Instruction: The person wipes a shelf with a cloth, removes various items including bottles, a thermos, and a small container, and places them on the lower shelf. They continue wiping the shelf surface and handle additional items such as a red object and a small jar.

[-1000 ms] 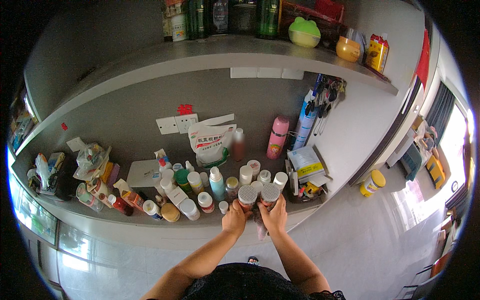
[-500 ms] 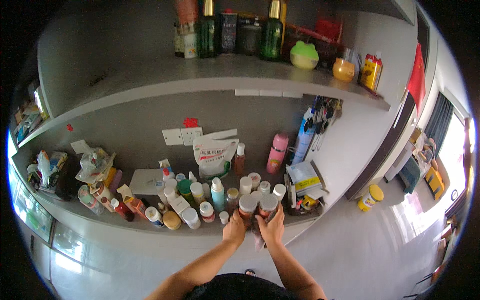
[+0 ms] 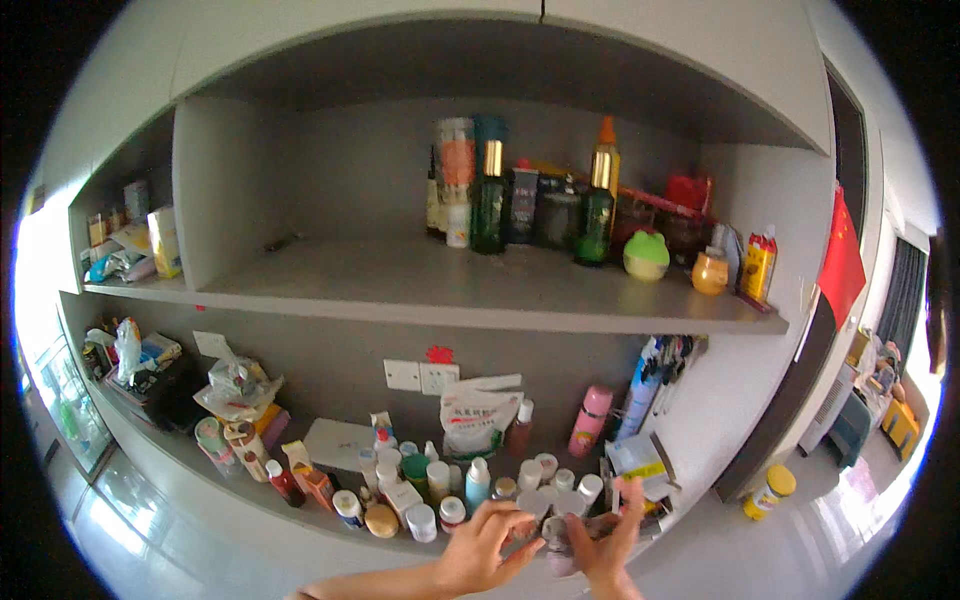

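lower shelf [image 3: 300, 505]: crowded with small bottles [image 3: 478, 482] | upper shelf [image 3: 330, 280]: left half seemingly free

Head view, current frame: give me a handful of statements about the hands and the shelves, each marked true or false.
1. Both hands are at the bottles on the lower counter. True: the left hand and right hand meet at the small bottles near the counter's front edge.
2. The green frog-shaped container sits on the lower counter. False: the frog-shaped container is on the upper shelf.
3. Two tall dark green bottles with gold necks stand on the upper shelf. True: the green bottles stand among other bottles.
4. The pink bottle lies flat. False: the pink bottle stands upright against the back wall.
5. The white pouch stands behind the small bottles. True: the white pouch leans at the wall.
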The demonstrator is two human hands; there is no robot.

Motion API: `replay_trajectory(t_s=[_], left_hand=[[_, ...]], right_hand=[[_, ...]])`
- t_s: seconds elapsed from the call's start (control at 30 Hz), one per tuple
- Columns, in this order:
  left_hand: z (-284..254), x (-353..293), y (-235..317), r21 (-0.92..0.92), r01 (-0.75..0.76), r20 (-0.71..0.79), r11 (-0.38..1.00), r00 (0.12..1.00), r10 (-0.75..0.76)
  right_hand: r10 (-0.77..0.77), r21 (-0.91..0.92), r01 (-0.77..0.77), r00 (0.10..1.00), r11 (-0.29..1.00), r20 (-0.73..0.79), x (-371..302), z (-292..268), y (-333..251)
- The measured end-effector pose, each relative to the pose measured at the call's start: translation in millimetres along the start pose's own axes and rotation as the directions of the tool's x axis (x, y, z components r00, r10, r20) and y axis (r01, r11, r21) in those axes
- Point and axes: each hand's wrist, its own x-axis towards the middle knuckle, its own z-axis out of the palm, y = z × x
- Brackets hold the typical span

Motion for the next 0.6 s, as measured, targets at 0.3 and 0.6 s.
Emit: replay_trajectory(t_s=[0.3, 0.6], left_hand=[[-159.2, 186.1, 54.7, 0.243, -0.304, -0.125, 0.921, 0.932, 0.340], [-220.9, 324.4, -18.9, 0.363, 0.243, -0.337, 0.899, 0.934, -0.117]], right_hand=[[-0.392, 0.207, 0.421, 0.905, 0.883, -0.167, 165.9, -47.0, -124.8], [-0.251, 0.229, 0.241, 0.968, 0.943, 0.015, 284.9, -23.1, -161.9]])
